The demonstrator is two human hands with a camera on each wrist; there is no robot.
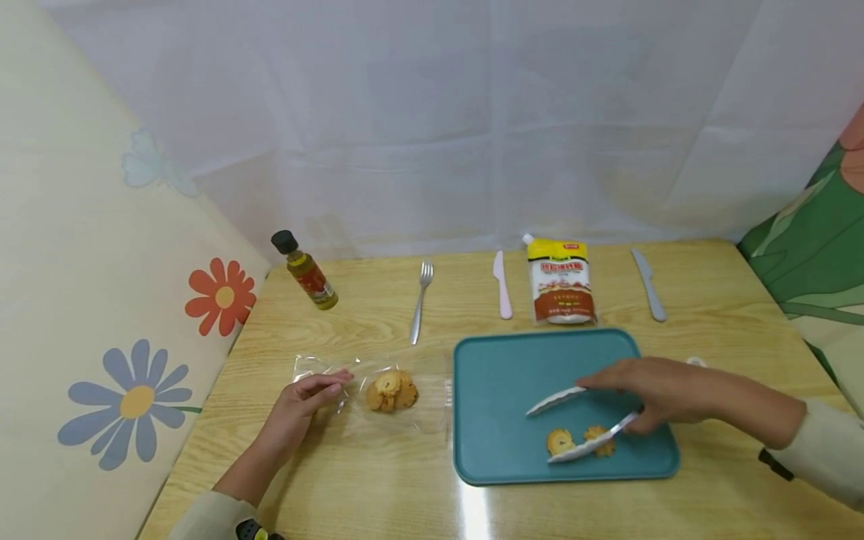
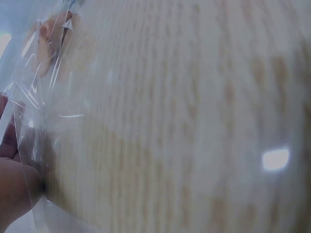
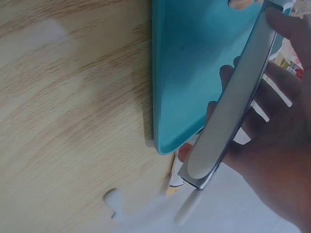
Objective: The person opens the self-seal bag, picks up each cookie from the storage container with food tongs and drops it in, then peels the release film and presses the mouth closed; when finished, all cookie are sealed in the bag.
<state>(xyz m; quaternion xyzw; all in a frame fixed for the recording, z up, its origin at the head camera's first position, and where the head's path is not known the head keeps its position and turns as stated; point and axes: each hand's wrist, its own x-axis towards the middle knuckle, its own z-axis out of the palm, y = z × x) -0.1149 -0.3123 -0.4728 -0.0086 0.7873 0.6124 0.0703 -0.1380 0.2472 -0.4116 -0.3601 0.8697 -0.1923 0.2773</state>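
A pair of metal tongs (image 1: 594, 444) is in my right hand (image 1: 668, 394), thumb on one arm and fingers on the other, the arms spread apart. Its lower tip overlaps two round cookies (image 1: 559, 441) on the teal tray (image 1: 502, 405). The right wrist view shows a wide tong arm (image 3: 233, 97) along the palm. On the left, a clear plastic bag (image 1: 428, 409) lies flat with several cookies (image 1: 391, 390) inside. My left hand (image 1: 307, 397) holds the bag's left end between thumb and fingers; film covers part of the thumb (image 2: 19, 189) in the left wrist view.
Behind the tray lie a pink knife (image 1: 502, 285), a yellow-and-red spouted pouch (image 1: 562, 281) and a grey knife (image 1: 649, 285). A fork (image 1: 421, 300) lies behind the bag. An oil bottle (image 1: 305, 270) with a black cap stands at the back left.
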